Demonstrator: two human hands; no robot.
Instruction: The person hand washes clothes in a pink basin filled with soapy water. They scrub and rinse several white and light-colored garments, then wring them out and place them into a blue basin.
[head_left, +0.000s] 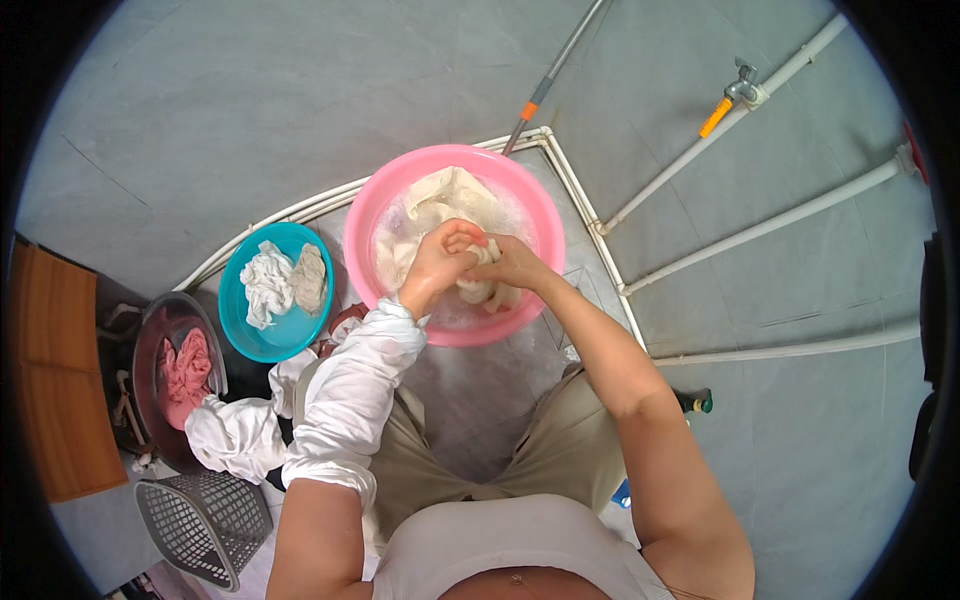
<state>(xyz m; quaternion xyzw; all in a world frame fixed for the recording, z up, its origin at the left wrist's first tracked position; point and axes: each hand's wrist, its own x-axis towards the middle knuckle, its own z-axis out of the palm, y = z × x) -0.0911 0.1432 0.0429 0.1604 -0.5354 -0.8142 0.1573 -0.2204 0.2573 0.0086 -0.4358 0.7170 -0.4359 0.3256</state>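
Observation:
A pink plastic basin (358, 225) of sudsy water stands before me. Between my hands, over its near side, is a bunched part of a cream cloth (480, 286). My right hand (516, 262) grips this bunch from the right. From the left, my left hand (442, 259) curls against it, its thumb meeting the right fingers; part of that grip is hidden. More cream fabric (450, 191) spreads through the foamy water towards the far rim. White cloth (360, 390) is gathered around my left forearm.
Left of the pink basin, a teal basin (270, 345) holds white and beige cloths. Beyond stand a dark tub (154, 420) with pink cloth and a grey plastic basket (202, 517). White pipes (622, 285), a tap (742, 86) and a metal pole (555, 67) line the walls.

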